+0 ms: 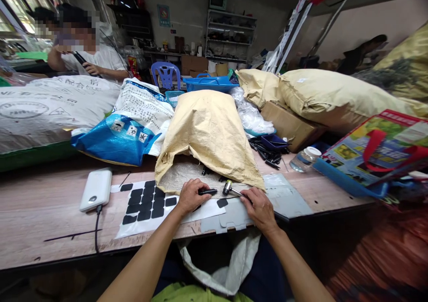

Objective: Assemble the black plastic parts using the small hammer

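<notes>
My left hand (pixel 190 196) is closed around a short black cylindrical piece (pixel 207 191), which points right. In my right hand (pixel 260 207) is a small hammer (pixel 228 187), its metal head close to the tip of the black piece but apart from it. The hammer's dark handle end sticks out past my wrist on the right. Just beyond both hands lies the open mouth of a tan sack (pixel 207 128), with a few black pieces inside on its pale lining. Under and left of my left hand is a white sheet (pixel 133 228) with several black rounded squares (pixel 144 204).
A white power bank (pixel 96 189) with a cable lies left. Blue-and-white sacks (pixel 133 119) stand behind it. To the right are black parts (pixel 267 153), a lidded jar (pixel 305 158) and a blue tray (pixel 347 177) holding a colourful bag. A white sack (pixel 220 266) opens below the table edge.
</notes>
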Demonstrator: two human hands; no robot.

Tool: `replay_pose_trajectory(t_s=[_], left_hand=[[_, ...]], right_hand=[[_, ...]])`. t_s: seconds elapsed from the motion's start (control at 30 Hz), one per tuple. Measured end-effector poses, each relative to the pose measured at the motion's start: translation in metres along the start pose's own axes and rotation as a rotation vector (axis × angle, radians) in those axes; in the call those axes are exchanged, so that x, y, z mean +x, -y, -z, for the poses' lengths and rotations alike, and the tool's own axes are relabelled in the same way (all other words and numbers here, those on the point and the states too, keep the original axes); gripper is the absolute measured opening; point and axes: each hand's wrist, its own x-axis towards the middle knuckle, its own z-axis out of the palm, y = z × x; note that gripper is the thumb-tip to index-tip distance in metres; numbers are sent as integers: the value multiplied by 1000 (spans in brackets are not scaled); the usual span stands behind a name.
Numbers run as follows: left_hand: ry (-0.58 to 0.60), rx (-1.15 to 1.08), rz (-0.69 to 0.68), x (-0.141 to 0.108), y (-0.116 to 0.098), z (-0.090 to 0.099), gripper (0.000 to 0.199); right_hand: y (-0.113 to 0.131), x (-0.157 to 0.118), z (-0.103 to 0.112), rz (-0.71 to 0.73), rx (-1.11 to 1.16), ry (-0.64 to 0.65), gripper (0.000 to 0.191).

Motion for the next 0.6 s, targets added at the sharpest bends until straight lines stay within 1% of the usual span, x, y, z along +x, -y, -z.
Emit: replay_pose_trajectory(t_s=[0.07,0.13,0.2,0.3,0.43,0.6], left_hand=[[-6,3,2,1,1,-1,18],[-13,5,0,1,2,-2,18],[-15,8,1,1,2,-2,18],[-6,3,1,1,2,-1,18],[2,-9,-3,1,1,1,19],[-3,30,7,1,0,1,9]], right_hand=[[11,0,0,-45,98,-51,19],[27,0,0,-79,214,-95,21],[46,0,-1,-74,303,-103,24],[71,-1,-3,-56,363,-82,32],[90,-4,-6,-52,348,-45,39],[97,-6,-10,-28,188,35,40]])
